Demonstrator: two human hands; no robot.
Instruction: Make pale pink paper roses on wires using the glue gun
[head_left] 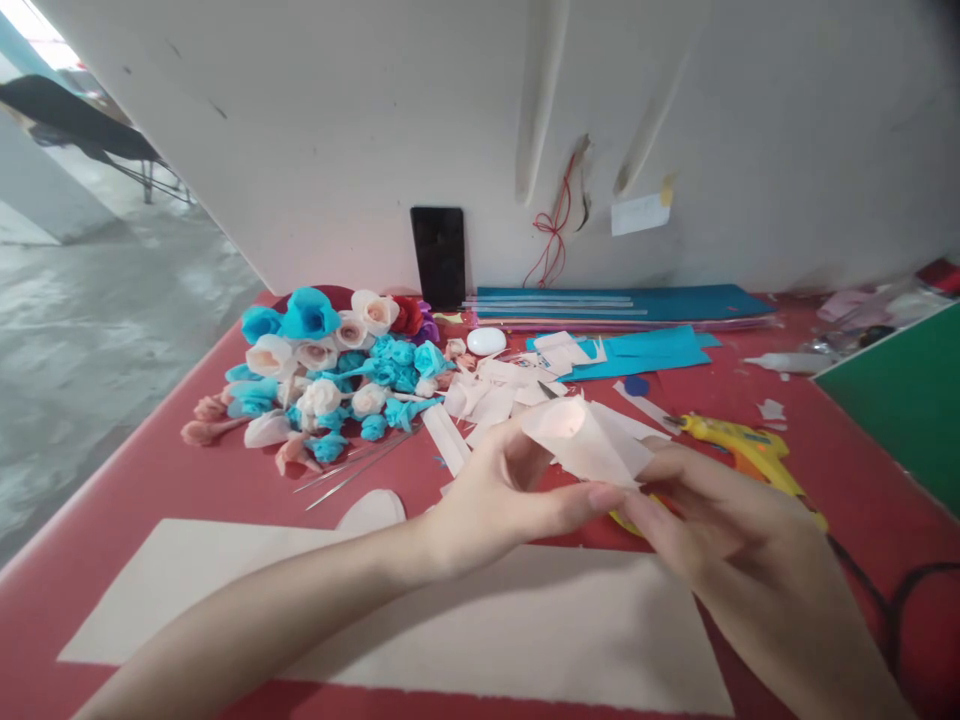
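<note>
A pale cream paper flower (586,440), rolled into a cone, is held up between both hands above the table. My left hand (510,490) curls around its left side, the thumb pressed along its lower edge. At the right, my right hand (712,515) pinches the narrow end between thumb and fingers. Beneath both hands lies a long cream paper sheet (525,630), partly covered by my left forearm. A small rounded paper piece (373,510) rests at the sheet's upper edge. Behind the hands, white paper scraps (495,395) are scattered.
Blue, white and pink paper flowers (322,370) pile up at the left. A yellow glue gun (742,445) lies right of my hands, its black cable trailing. A phone (439,257) leans on the wall near blue paper sheets (637,350). A green board (900,400) stands far right.
</note>
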